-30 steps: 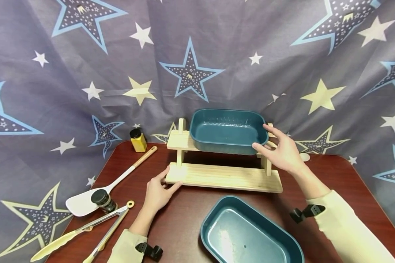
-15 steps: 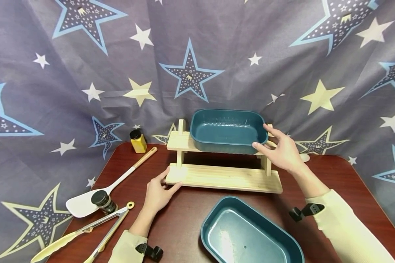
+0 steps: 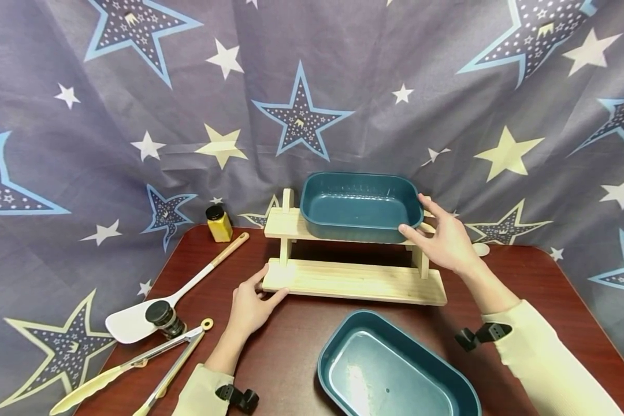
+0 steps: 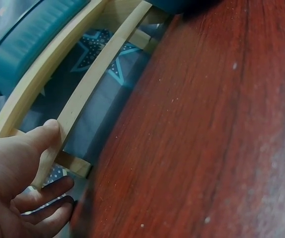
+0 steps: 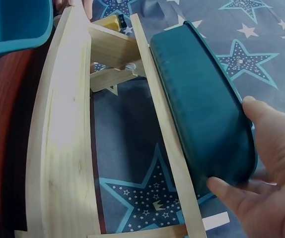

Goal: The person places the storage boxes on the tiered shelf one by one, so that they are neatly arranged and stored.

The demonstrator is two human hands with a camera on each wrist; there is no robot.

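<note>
The near tray (image 3: 387, 375) runs past the bottom of the head view, as does the tabletop's (image 3: 286, 352) front edge, and one arm of the tongs (image 3: 173, 369) toward its left edge is cut off there too. In that view, some fingers of the left grip (image 3: 249, 309) are lost behind the wooden stand (image 3: 353, 280); the right wrist view crops the right grip (image 5: 271, 168). A white thing (image 3: 481, 249) near the tabletop's back right corner shows too little to name. Any print on the yellow bottle (image 3: 220, 229) is unreadable
</note>
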